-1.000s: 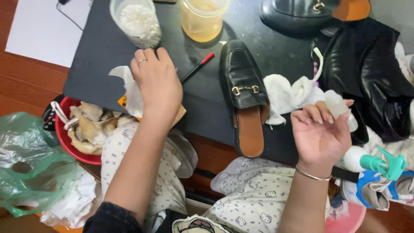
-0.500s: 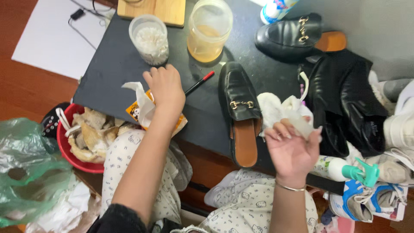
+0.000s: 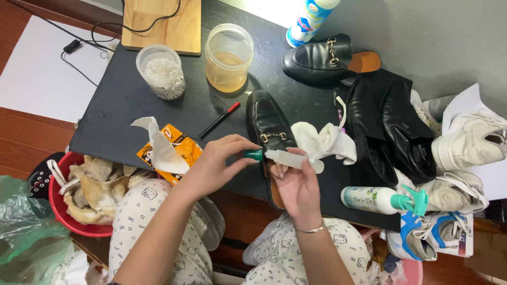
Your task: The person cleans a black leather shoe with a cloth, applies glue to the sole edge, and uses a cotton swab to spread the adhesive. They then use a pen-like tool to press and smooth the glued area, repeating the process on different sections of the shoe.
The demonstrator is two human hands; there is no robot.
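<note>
My right hand [image 3: 298, 184] now grips a small white tube [image 3: 293, 159] — my left hand [image 3: 219, 161], off the desk [image 3: 121, 100], pinches its green cap [image 3: 254, 154], likely unscrewing.

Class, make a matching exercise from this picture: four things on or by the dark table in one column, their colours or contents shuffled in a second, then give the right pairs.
1. tube cap
2. jar
3. tub
4. basin

A. red, holds used wipes
B. green, pinched by left hand
C. amber liquid
D. white cotton swabs

Pairs: 1-B, 2-C, 3-D, 4-A
</note>
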